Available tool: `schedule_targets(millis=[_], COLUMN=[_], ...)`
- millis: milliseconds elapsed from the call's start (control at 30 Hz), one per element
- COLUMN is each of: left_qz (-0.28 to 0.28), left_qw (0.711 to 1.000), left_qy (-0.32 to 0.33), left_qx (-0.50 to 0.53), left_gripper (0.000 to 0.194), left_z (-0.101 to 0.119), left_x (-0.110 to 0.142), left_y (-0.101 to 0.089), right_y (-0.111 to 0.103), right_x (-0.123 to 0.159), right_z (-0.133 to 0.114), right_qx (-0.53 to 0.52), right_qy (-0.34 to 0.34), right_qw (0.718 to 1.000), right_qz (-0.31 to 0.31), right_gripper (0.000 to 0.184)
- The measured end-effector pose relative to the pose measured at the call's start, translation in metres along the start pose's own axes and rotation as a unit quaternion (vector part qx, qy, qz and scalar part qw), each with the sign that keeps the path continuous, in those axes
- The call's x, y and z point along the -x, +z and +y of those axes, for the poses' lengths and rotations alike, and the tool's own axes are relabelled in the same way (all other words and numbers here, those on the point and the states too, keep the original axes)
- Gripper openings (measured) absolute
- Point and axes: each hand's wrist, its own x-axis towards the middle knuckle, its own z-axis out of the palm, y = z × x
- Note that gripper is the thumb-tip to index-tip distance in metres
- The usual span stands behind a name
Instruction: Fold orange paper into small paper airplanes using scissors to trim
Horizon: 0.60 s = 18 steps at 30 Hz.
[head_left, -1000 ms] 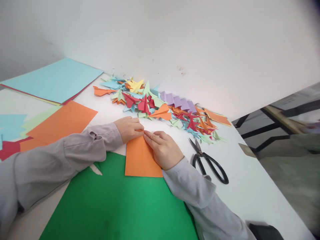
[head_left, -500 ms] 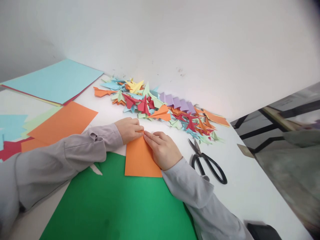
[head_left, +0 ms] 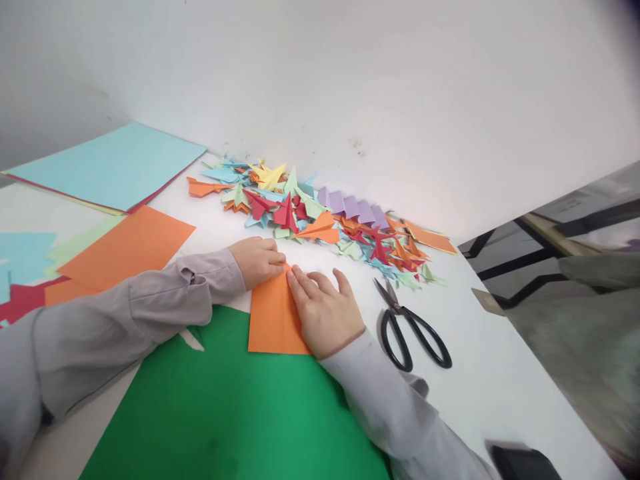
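Observation:
A piece of orange paper lies partly on a green sheet, its top end folded to a point. My left hand has its fingers bent together and pressed on that pointed end, holding the paper. Flat along the right slanted edge rests my right hand, fingers stretched out and somewhat spread; its palm hides the lower right of the paper. Black-handled scissors lie to the right of this hand, blades pointing away from me.
Small folded paper planes and shapes are heaped along the wall. At back left is a stack of large sheets, light blue on top. Orange sheets and coloured scraps lie by my left sleeve. A black object sits at lower right.
My right hand's fingers have spread from a closer press at the paper's tip, and the hand has shifted slightly toward me. The left hand stays on the top end.

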Motion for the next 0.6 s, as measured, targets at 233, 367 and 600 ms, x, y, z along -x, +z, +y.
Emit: schedule_targets(millis=[233, 367, 600], left_qz=[0.003, -0.008, -0.001], left_qw=[0.999, 0.999, 0.998], left_qy=[-0.006, -0.029, -0.065], left_qx=[0.031, 0.027, 0.024], left_gripper=[0.024, 0.026, 0.033], left_z=[-0.003, 0.007, 0.028], left_x=[0.001, -0.002, -0.004], left_y=[0.001, -0.006, -0.015], right_y=[-0.011, -0.011, -0.015], right_x=[0.009, 0.011, 0.01], right_z=[-0.015, -0.02, -0.032], right_qx=[0.055, 0.088, 0.109], right_qy=[0.044, 0.049, 0.045], right_qw=[0.997, 0.995, 0.993], right_qz=[-0.03, -0.023, 0.019], right_gripper=[0.042, 0.042, 0.035])
